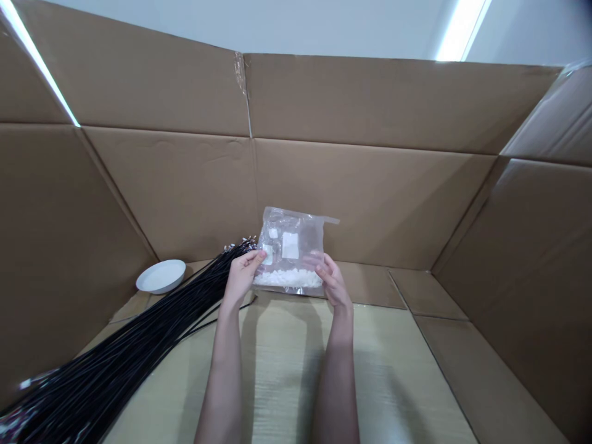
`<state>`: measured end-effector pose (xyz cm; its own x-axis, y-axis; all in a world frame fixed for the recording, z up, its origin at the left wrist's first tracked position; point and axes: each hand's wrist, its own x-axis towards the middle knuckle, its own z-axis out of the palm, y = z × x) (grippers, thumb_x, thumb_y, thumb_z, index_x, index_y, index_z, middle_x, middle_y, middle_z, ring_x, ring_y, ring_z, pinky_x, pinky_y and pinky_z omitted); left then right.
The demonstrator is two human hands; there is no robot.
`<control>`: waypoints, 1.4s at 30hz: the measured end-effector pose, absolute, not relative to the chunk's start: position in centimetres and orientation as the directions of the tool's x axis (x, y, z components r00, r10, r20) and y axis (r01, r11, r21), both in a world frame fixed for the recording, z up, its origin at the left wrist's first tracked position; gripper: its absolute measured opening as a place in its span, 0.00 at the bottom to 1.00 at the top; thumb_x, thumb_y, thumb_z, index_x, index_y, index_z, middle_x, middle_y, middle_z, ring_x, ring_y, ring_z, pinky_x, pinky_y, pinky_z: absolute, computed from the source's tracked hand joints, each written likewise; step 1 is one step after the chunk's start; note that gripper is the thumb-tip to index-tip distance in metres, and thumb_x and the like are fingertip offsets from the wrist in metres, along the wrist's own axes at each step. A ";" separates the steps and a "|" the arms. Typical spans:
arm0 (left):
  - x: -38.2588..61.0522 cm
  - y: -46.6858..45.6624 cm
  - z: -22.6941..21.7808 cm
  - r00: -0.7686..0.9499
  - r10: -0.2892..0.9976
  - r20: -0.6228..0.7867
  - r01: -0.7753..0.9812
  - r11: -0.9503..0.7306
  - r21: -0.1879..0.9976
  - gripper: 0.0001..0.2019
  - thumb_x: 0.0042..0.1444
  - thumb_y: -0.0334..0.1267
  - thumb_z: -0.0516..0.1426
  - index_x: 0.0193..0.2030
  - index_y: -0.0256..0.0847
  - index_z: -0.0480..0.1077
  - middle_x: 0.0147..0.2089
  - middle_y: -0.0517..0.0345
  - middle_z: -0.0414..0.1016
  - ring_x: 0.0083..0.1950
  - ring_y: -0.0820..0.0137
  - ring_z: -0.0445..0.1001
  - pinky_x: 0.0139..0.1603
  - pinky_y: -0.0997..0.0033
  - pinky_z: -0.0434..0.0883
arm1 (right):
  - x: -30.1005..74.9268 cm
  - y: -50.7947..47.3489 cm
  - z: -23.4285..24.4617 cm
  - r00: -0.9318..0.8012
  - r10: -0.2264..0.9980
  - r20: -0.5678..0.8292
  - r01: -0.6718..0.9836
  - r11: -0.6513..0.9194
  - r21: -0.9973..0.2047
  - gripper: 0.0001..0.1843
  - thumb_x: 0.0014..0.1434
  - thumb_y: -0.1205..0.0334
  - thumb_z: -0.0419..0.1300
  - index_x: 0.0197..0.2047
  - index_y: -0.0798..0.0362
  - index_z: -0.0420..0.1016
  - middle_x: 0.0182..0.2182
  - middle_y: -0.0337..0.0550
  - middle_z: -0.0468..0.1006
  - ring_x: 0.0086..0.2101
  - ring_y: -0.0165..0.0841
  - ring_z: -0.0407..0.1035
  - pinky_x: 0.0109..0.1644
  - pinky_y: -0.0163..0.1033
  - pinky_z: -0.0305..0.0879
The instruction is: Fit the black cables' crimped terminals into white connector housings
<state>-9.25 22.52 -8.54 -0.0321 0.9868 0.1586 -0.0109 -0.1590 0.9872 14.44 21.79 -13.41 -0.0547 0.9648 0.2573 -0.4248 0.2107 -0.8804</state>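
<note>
A clear plastic bag point(303, 246) is held up in front of me, with small white pieces point(289, 279) gathered along its bottom and white labels on its face. My left hand point(243, 271) pinches the bag's left edge between thumb and fingers. At the opposite edge, my right hand point(332, 280) grips the bag, some fingers showing through the plastic behind it. The exact kind of the white pieces is too small to tell. Just left of my left hand lie the ends of a thick bundle of black cables point(161, 327).
A white bowl point(161, 276) stands at the back left, beside the cables. Tall cardboard walls point(370, 197) enclose the pale wooden tabletop point(282, 357) at the back and both sides. Cardboard flaps point(472, 351) lie along the right and rear edges.
</note>
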 end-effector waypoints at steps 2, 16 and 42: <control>-9.3 22.5 -8.5 -0.025 0.989 0.149 -0.023 -0.149 0.989 0.28 0.51 0.62 0.69 0.38 0.35 0.75 0.30 0.63 0.71 0.29 0.80 0.65 0.31 0.80 0.64 | 14.3 21.9 -13.5 -0.043 0.972 0.229 -0.448 0.186 -0.875 0.37 0.50 0.43 0.76 0.58 0.49 0.72 0.52 0.50 0.84 0.52 0.45 0.78 0.58 0.46 0.72; -8.2 22.5 -8.7 -0.140 0.988 0.064 -0.136 -0.083 0.987 0.12 0.61 0.42 0.66 0.42 0.34 0.74 0.35 0.63 0.71 0.34 0.79 0.70 0.38 0.76 0.77 | 12.7 23.4 -14.5 0.203 0.976 0.078 -0.476 0.168 -0.863 0.14 0.60 0.56 0.72 0.39 0.58 0.76 0.32 0.40 0.79 0.31 0.30 0.74 0.37 0.36 0.72; -10.0 22.3 -8.3 -0.092 0.989 0.115 -0.014 -0.117 0.993 0.29 0.45 0.56 0.72 0.48 0.38 0.78 0.45 0.54 0.79 0.39 0.74 0.72 0.36 0.77 0.69 | 15.8 21.7 -14.7 0.057 0.990 0.129 -0.462 0.141 -0.875 0.29 0.48 0.57 0.78 0.50 0.54 0.76 0.40 0.45 0.85 0.35 0.35 0.79 0.41 0.40 0.75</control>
